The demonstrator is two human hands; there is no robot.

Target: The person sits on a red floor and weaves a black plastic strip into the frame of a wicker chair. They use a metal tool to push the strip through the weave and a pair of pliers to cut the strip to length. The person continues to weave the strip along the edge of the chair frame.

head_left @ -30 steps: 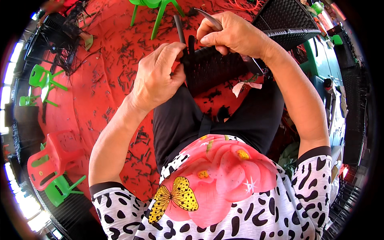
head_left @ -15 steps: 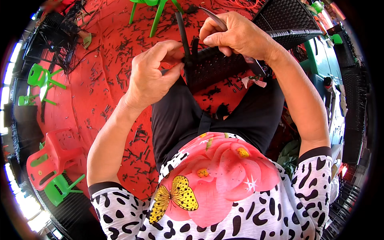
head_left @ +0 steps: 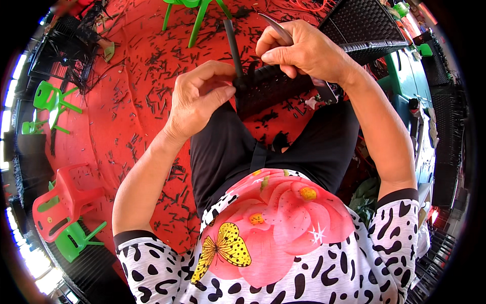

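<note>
Between my knees stands a dark woven furniture piece [head_left: 273,83], with a narrow dark post [head_left: 233,48] rising from its near left corner. My left hand [head_left: 200,96] is at that corner, its thumb and curled fingers closed against the base of the post; the exact spot they grip is partly hidden. My right hand [head_left: 304,53] is closed around a slim, curved, pointed metal tool [head_left: 276,26]. The tip points up and left, and the other end shows below the palm. A short dark strip end sticks up beside the post, between my hands.
Many short dark offcuts [head_left: 164,93] litter the red floor covering [head_left: 114,152]. Green small chairs [head_left: 48,96] and a red one [head_left: 63,202] stand at the left. Another green seat [head_left: 195,20] is ahead. A pale blue-green table [head_left: 410,76] is at the right.
My left hand has shifted slightly down and right, its fingers closing in on the post's corner. My right hand with the curved tool has moved slightly right and down, away from the post.
</note>
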